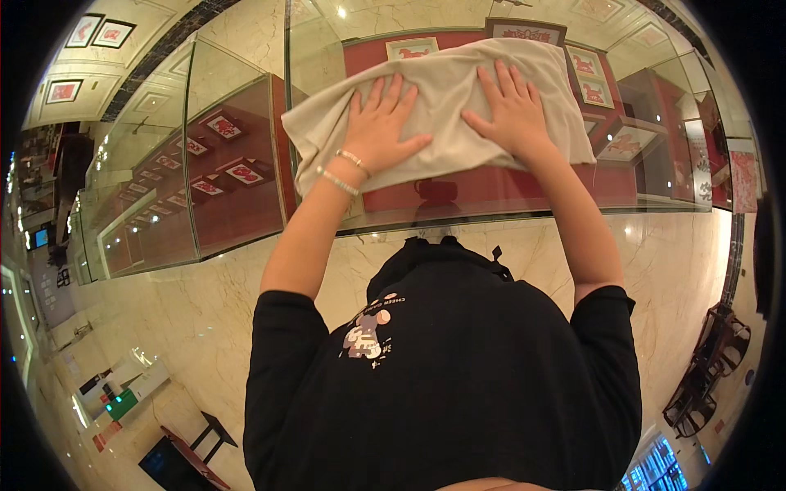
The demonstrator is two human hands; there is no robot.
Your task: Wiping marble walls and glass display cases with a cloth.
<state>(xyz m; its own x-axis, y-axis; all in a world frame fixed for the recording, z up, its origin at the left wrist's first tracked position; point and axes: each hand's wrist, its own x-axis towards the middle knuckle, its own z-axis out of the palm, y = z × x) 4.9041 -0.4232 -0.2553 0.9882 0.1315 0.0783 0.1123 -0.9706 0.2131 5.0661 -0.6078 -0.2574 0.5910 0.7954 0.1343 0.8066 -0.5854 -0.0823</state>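
A beige cloth [448, 80] lies spread and slightly wrinkled over the glass top of a display case [479, 212]. My left hand [381, 132] presses flat on its left part, fingers apart and pointing away from me, with two beaded bracelets [338, 180] at the wrist. On the right part rests my right hand [514, 113], palm down and fingers spread. Neither hand grips the cloth. Through the glass, framed red paper-cut pictures [592, 92] show beside and behind the cloth, and a dark red cylindrical object [437, 190] appears below its near edge.
A second glass case [233, 215] holding framed red pictures adjoins on the left. At the right stands another framed picture [626, 144] within the glass. Dark wooden chairs [706, 374] stand at the lower right. A dark table-like object [178, 460] is at the lower left on the marble floor [209, 331].
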